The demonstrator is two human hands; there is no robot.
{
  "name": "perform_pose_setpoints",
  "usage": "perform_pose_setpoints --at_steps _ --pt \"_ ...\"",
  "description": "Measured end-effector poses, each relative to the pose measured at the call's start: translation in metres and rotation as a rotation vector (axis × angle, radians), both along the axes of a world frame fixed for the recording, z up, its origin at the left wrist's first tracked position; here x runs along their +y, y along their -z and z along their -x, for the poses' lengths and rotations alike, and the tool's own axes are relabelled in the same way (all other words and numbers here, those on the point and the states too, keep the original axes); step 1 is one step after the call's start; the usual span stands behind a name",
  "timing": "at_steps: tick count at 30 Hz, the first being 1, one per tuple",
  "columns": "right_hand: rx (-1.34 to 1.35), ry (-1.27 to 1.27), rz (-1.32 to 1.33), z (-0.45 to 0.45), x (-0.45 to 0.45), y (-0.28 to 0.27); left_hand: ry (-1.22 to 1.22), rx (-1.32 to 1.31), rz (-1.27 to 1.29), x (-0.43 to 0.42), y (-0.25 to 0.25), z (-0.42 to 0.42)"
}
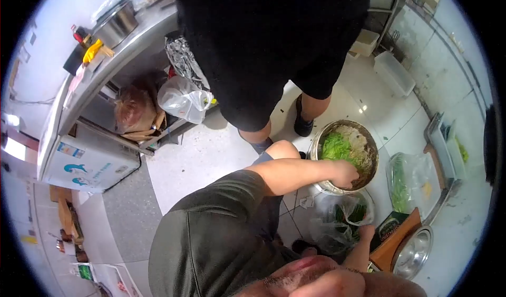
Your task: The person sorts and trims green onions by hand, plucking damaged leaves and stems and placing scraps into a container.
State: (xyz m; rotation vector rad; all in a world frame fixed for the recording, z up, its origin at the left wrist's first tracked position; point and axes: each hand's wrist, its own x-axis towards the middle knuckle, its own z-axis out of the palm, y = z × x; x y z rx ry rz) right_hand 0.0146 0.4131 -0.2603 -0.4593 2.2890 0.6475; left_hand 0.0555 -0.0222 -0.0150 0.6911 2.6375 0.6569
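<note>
A large metal pot (314, 148) stands on the floor, holding chopped greens (336, 147) beside a pale, crumbly mixture (359, 144). My left hand (343, 174) reaches over its near rim with the fingers curled down; whatever they grip is hidden. Below the pot lies a clear plastic bag (329, 228) with dark green vegetables (350, 214) inside. My right hand (365, 234) is closed on the right edge of that bag, fingers partly hidden.
Someone in black shorts (253, 60) stands close in front. Bagged greens (399, 186), a brown board (403, 239) and a steel bowl (414, 252) are along the right wall. At left are a counter (142, 39), a bagged bundle (134, 110) and a white box (92, 162).
</note>
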Motion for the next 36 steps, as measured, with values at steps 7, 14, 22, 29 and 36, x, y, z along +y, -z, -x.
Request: perform_pose_setpoints --at_steps 7,14,22,29,36 --pt "0.427 0.72 0.559 -0.036 0.01 -0.056 -0.015 0.057 -0.047 0.004 -0.003 -0.024" --pt "0.56 0.689 0.808 -0.084 -0.037 -0.17 0.01 0.069 -0.156 0.034 -0.008 -0.052" --pt "0.715 0.598 1.394 -0.1 -0.086 -0.357 0.012 0.132 -0.439 0.08 -0.006 -0.07" --pt "0.36 0.628 1.587 -0.108 -0.166 -0.445 -0.24 0.604 -0.806 0.124 -0.085 -0.096" --pt "0.074 0.832 1.779 -0.095 -0.197 -0.418 -0.293 0.164 -0.971 0.098 -0.083 -0.105"
